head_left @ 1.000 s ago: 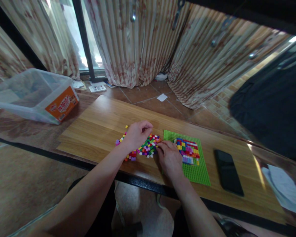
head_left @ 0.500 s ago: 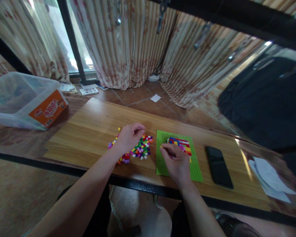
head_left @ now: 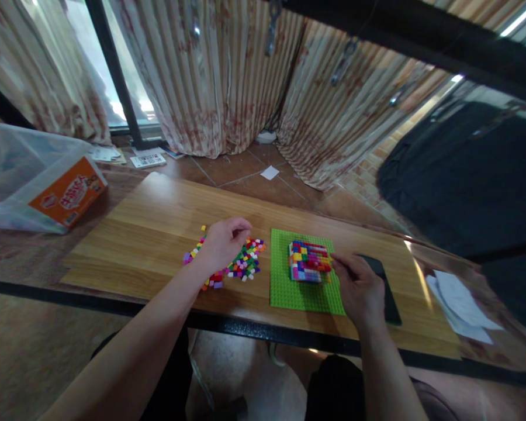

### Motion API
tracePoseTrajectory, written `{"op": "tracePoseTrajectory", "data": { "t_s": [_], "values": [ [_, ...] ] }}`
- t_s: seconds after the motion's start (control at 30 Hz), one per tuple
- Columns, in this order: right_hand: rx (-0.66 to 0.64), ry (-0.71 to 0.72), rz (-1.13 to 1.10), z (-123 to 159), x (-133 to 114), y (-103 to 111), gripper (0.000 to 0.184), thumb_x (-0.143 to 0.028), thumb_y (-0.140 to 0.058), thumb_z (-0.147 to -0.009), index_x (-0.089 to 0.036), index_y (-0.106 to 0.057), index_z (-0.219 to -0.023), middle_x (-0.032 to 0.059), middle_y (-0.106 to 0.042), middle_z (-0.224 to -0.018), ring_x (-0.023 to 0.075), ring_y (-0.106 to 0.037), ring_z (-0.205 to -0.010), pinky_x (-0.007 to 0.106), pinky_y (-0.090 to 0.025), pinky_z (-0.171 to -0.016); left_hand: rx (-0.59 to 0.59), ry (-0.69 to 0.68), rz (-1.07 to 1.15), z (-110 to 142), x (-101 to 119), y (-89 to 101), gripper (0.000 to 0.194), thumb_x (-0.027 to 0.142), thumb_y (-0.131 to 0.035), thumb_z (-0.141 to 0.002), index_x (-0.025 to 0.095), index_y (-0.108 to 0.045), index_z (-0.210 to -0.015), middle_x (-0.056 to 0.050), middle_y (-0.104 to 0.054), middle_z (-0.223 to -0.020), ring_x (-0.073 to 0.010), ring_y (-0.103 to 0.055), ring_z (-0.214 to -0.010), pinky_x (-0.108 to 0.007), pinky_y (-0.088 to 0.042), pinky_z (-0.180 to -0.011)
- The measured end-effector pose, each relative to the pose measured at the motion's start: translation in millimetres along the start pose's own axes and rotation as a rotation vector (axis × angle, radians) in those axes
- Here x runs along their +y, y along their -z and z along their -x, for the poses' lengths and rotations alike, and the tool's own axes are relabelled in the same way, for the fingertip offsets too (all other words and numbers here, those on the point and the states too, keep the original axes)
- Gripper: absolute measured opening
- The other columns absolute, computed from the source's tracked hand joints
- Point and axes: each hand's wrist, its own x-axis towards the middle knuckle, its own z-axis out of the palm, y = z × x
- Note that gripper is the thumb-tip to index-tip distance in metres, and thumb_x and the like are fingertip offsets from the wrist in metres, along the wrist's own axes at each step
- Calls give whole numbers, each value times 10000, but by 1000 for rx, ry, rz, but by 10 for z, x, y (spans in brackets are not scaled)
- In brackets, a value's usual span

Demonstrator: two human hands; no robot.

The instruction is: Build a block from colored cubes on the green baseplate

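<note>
My left hand [head_left: 223, 244] hovers over a loose pile of small colourful building bricks [head_left: 244, 264], its wrist and palm covering part of them. Its thumb and fingers are drawn together; anything between them is too small to make out. A low block built of multicoloured bricks [head_left: 309, 263] stands on the green baseplate [head_left: 283, 295]. At the right side of this block is my right hand [head_left: 362, 289], thumb and index finger pinched around what looks like a small yellow brick. I cannot tell whether that brick touches the block.
A black phone [head_left: 392, 298] lies partly behind my right hand. Farther right are white papers [head_left: 464, 307]. A clear plastic bin [head_left: 21, 175] with an orange label stands at the left. The table's dark front edge [head_left: 245, 327] runs close to my lap.
My right hand has moved right, from the baseplate's left part to the far side of the built block, uncovering the block. My left hand stays over the pile. The view has shifted slightly.
</note>
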Motion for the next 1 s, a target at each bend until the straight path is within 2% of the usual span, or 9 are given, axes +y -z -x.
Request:
{"op": "tracePoseTrajectory", "data": {
  "t_s": [0.2, 0.33, 0.63, 0.83, 1.0],
  "values": [
    [-154, 99, 22, 52, 46, -38, 214, -343, -558, -879, -239, -736, -936, 57, -655, -958, 193, -631, -881, 353, -515, -784, -24, 5, -11, -2, 21, -9, 122, 209, -554, -821, 173, -668, -839, -39, -720, -814, -161, -651, -757, -299, -503, -720],
    [-204, 152, 71, 58, 43, -93, 219, -343, -555, -882, -238, -741, -928, 67, -643, -968, 210, -620, -915, 374, -510, -813, -33, -12, -20, -5, 22, -13, 124, 211, -549, -826, 169, -665, -838, -41, -718, -814, -164, -648, -758, -293, -499, -709],
    [-152, 131, 107, 46, 65, -135, 176, -304, -590, -849, -213, -739, -869, 68, -649, -951, 210, -615, -907, 378, -504, -821, -32, -16, -67, -6, -13, -2, 133, 199, -540, -835, 163, -667, -857, -40, -722, -830, -157, -652, -761, -284, -502, -707],
    [-153, 33, 35, 42, 46, -154, 150, -299, -613, -811, -190, -716, -820, 66, -657, -914, 189, -625, -807, 333, -535, -696, -27, -28, -82, -2, -5, -8, 138, 191, -533, -837, 162, -666, -864, -38, -728, -840, -153, -658, -771, -274, -503, -698],
    [-135, -13, 1, 39, 19, -148, 139, -295, -625, -783, -180, -704, -771, 67, -659, -888, 186, -632, -792, 333, -542, -699, -37, -30, -101, 1, 11, -4, 149, 192, -522, -845, 159, -666, -868, -39, -727, -840, -155, -658, -777, -274, -501, -701]
  ]
}}
